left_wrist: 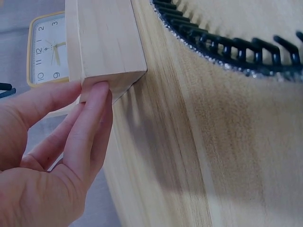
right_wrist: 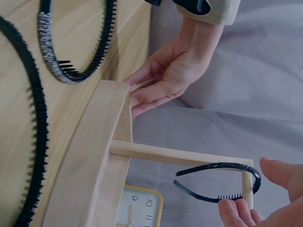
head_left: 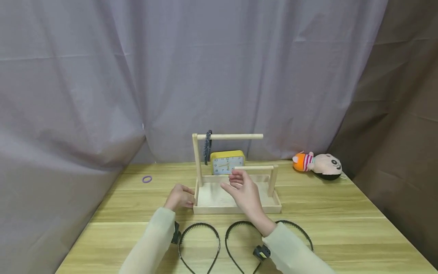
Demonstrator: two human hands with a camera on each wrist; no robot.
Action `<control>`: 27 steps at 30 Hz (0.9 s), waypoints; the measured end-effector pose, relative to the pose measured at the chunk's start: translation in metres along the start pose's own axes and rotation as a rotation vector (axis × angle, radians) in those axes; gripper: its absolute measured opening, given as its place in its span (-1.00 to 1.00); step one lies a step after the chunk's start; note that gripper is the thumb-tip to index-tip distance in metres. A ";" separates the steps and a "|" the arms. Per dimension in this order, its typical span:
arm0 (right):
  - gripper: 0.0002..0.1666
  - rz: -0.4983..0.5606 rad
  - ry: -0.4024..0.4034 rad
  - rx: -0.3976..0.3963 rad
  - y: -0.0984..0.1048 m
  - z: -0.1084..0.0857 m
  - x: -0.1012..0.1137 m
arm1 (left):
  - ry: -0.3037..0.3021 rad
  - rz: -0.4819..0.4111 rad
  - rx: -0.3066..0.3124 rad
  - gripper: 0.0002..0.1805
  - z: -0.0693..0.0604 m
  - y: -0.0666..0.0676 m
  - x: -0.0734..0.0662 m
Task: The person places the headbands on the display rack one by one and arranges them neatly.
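A light wooden rack [head_left: 236, 209] with a shallow tray base and two horizontal bars stands mid-table. My left hand [head_left: 179, 196] grips its left front corner, thumb at the rim and fingers against the end wall, as the left wrist view shows. On the upper bar hangs a black toothed headband [head_left: 207, 147], near the post. My right hand [head_left: 247, 192] is raised in front of the rack, fingers loosely bent and holding nothing. Below the hands lie a black headband [head_left: 219, 243], a second headband [head_left: 226, 238] and a third headband [head_left: 304, 233], partly hidden by my right forearm.
Behind the rack stands a yellow alarm clock [head_left: 227, 154]. A purple ring-shaped band [head_left: 147, 179] lies at the left on the wooden table [head_left: 342, 213]. A soft doll [head_left: 318, 164] rests at the back right. Grey curtains [head_left: 219, 76] hang behind.
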State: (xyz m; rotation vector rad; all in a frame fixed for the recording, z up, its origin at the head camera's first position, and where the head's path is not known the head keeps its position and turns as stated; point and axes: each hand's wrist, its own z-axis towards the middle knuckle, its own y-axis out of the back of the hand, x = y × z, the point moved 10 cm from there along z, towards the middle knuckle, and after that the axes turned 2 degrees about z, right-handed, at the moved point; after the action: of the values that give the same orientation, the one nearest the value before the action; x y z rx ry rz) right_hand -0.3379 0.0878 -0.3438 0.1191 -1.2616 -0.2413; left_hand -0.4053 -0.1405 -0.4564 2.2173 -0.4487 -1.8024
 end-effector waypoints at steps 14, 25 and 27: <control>-0.43 -0.033 -0.057 0.022 0.016 -0.022 -0.026 | -0.020 -0.033 0.004 -0.61 -0.001 0.000 -0.003; -0.43 -0.046 -0.063 0.026 0.029 -0.038 -0.031 | -0.013 -0.015 -0.001 -0.58 -0.002 0.001 -0.003; -0.43 -0.046 -0.080 0.026 0.033 -0.040 -0.035 | -0.012 -0.015 -0.001 -0.58 -0.002 0.000 -0.002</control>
State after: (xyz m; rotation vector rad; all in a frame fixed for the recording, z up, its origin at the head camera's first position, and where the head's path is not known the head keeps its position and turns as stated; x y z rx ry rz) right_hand -0.3055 0.1260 -0.3808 0.1624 -1.3424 -0.2717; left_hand -0.4034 -0.1398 -0.4538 2.2159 -0.4344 -1.8232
